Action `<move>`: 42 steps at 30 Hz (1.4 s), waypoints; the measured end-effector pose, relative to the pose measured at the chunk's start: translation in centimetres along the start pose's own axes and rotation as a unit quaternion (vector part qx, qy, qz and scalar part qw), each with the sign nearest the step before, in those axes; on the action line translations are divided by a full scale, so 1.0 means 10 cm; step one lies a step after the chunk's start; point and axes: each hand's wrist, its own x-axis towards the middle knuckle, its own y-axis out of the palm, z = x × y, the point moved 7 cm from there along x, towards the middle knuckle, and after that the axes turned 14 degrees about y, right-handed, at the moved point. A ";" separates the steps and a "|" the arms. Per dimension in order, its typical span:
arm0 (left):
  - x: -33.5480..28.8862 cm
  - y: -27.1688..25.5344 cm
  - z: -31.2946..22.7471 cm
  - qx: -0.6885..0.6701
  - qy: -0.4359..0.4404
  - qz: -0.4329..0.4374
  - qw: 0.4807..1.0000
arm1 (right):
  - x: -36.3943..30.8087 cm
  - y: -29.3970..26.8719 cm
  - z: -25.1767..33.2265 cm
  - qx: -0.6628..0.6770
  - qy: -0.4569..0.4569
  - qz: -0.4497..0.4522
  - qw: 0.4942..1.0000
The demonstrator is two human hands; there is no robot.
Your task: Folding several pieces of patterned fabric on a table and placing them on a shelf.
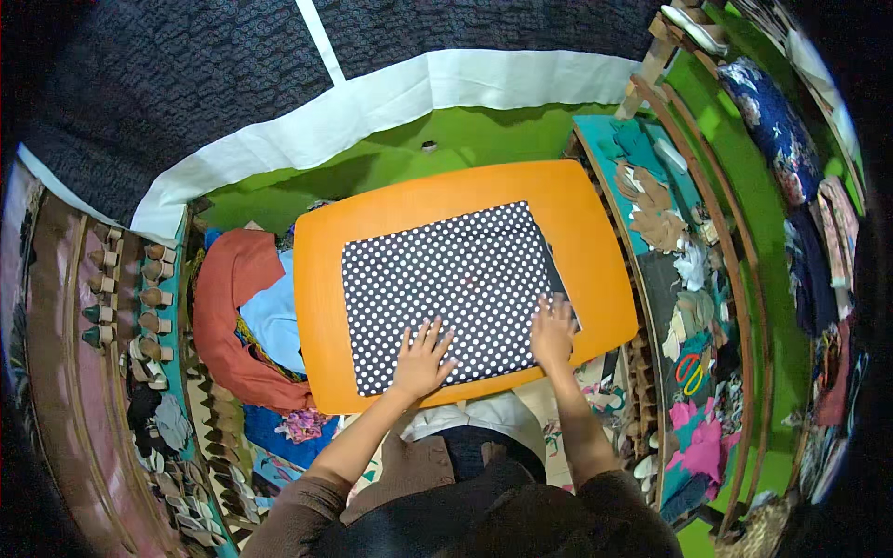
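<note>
A folded black cloth with white polka dots (437, 288) lies flat on an orange table (595, 242) with rounded corners. My left hand (424, 358) rests on the cloth near its front edge, fingers spread. At the cloth's right edge, my right hand (553, 330) lies with its fingers stretched out, slightly blurred by motion. A narrow strip of plain dark fabric shows from under the dotted layer beside my right hand. Neither hand grips anything.
Left of the table, a reddish-brown cloth (228, 316) and a light blue cloth (274, 316) are piled. Shelves with several shoes (153, 298) stand farther left. At right, a shelf holds fabric scraps (702, 446) and scissors with red and yellow handles (689, 373).
</note>
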 end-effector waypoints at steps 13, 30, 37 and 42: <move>0.54 0.38 -1.02 0.058 0.152 0.037 0.986 | -0.04 0.16 -0.35 0.220 0.067 0.163 0.959; 1.09 0.40 -1.24 0.099 0.064 0.001 0.993 | 0.19 0.21 -0.45 0.271 0.071 0.354 0.892; 1.00 0.14 -1.19 0.058 0.055 -0.100 0.992 | 0.21 0.09 -0.17 0.498 0.128 0.290 0.807; 0.95 -0.16 -1.21 0.111 0.042 -0.161 0.980 | 0.23 0.11 0.07 0.614 0.228 0.546 0.523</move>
